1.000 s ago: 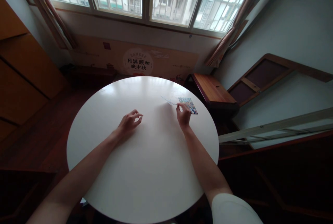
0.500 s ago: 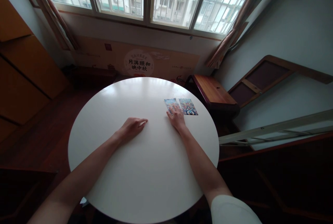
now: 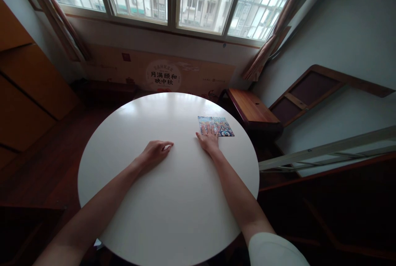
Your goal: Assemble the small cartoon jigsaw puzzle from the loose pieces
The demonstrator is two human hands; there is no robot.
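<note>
Two colourful picture cards lie flat side by side on the round white table (image 3: 167, 208), near its far right edge. My right hand (image 3: 209, 141) lies open with its fingertips pressing on the left card (image 3: 204, 122), which touches the right card (image 3: 225, 126). My left hand (image 3: 155, 151) rests palm down on the table's middle, fingers stretched loosely, holding nothing.
A wooden side table (image 3: 252, 110) stands just beyond the table's right edge. A wooden frame (image 3: 309, 92) leans on the right wall. A printed cardboard panel (image 3: 163, 74) stands under the window. Orange cabinets (image 3: 27, 88) are at the left.
My right hand laid the left card face up on the table and slid it right until it met the other card. My left hand flattened onto the table.
</note>
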